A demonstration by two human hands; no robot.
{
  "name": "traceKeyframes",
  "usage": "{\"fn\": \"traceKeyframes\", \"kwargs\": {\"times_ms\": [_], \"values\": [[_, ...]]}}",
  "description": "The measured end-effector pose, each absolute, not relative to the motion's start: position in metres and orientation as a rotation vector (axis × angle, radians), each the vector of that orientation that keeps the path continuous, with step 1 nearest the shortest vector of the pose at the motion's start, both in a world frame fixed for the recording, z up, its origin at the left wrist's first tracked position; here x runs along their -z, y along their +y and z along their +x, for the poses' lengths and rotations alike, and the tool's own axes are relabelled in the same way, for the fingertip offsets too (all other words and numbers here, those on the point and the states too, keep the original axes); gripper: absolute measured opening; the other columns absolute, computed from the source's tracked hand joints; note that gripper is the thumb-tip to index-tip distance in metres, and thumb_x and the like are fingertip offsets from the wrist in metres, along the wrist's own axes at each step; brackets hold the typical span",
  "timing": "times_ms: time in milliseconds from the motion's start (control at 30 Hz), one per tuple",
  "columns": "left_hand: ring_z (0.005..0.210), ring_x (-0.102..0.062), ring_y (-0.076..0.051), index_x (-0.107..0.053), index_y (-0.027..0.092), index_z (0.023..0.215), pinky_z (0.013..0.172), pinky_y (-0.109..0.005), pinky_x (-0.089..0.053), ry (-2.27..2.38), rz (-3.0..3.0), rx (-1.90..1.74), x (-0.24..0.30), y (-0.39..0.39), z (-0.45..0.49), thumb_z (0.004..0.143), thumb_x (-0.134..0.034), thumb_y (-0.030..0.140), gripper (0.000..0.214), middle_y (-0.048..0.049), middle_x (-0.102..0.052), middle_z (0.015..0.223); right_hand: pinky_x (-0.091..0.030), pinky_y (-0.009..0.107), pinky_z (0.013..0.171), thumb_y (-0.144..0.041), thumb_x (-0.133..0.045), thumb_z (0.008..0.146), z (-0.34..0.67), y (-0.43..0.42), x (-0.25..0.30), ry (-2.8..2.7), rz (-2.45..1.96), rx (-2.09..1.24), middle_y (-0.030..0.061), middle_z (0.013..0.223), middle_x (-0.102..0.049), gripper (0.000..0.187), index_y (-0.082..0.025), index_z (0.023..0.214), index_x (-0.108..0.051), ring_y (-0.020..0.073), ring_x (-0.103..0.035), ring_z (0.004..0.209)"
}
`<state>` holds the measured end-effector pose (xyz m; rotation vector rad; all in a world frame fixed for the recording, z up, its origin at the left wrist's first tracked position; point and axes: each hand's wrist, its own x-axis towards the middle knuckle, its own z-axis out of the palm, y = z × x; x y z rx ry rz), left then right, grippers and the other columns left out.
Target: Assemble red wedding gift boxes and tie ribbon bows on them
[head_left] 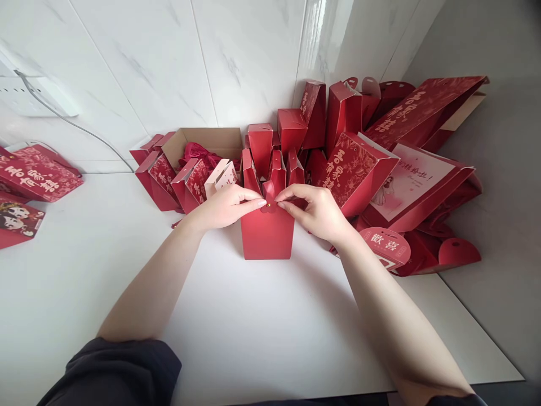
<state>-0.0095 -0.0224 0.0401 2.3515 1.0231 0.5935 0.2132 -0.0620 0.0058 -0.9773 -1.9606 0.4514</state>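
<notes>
A red paper gift box (pixel 267 239) stands upright on the white table in front of me. At its top edge is a red ribbon (pixel 269 189) with a small gold bead or bell at its middle. My left hand (pixel 228 204) comes in from the left, thumb and fingers pinched on the ribbon beside the gold piece. From the right, my right hand (pixel 316 210) pinches the ribbon's other side with thumb and forefinger. The fingertips hide part of the ribbon and the box's upper edge.
Behind the box stand several red gift boxes (pixel 260 148). An open cardboard box (pixel 211 137) holding dark red ribbons is at the back left. Larger red bags (pixel 357 169) lean in a pile at the right wall. More printed boxes (pixel 40 172) lie far left, below a socket with a cable (pixel 78 128).
</notes>
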Motion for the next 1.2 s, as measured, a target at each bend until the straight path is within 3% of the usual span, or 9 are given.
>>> {"fn": "traceKeyframes", "kwargs": {"times_ms": [233, 533, 867, 1200], "values": [[0.060, -0.053, -0.015, -0.061, 0.023, 0.058, 0.063, -0.027, -0.047, 1.004, 2.408, -0.567, -0.0415, -0.0250, -0.0086, 0.087, -0.055, 0.046, 0.037, 0.0018, -0.044, 0.047, -0.050, 0.030, 0.076, -0.017, -0.053, 0.091, 0.2132, -0.0606, -0.0036, -1.989, -0.947, -0.371, 0.0024, 0.096, -0.072, 0.016, -0.023, 0.094, -0.068, 0.0185, -0.065, 0.087], [0.056, -0.048, -0.012, -0.060, 0.021, 0.054, 0.064, -0.029, -0.048, 1.006, 2.390, -0.595, -0.0403, -0.0246, -0.0090, 0.081, -0.062, 0.044, 0.036, 0.0031, -0.047, 0.050, -0.050, 0.031, 0.077, -0.017, -0.052, 0.091, 0.2125, -0.0611, -0.0032, -2.004, -0.954, -0.383, 0.0017, 0.097, -0.072, 0.017, -0.023, 0.094, -0.067, 0.0185, -0.065, 0.087], [0.068, -0.060, -0.017, -0.076, 0.024, 0.067, 0.077, -0.036, -0.057, 1.047, 2.365, -0.755, -0.0407, -0.0256, -0.0044, 0.079, -0.067, 0.045, 0.025, 0.0015, -0.061, 0.052, -0.051, 0.032, 0.079, -0.018, -0.051, 0.092, 0.2096, -0.0616, -0.0039, -2.013, -0.917, -0.440, 0.0026, 0.098, -0.071, 0.017, -0.023, 0.095, -0.067, 0.0193, -0.065, 0.090], [0.086, -0.068, -0.024, -0.077, 0.024, 0.070, 0.081, -0.039, -0.058, 1.056, 2.280, -0.717, -0.0383, -0.0234, -0.0063, 0.075, -0.074, 0.042, 0.019, -0.0031, -0.071, 0.067, -0.045, 0.027, 0.067, -0.024, -0.051, 0.091, 0.2063, -0.0640, -0.0055, -1.962, -1.042, -0.588, 0.0013, 0.089, -0.070, 0.014, -0.020, 0.089, -0.064, 0.0156, -0.060, 0.077]]}}
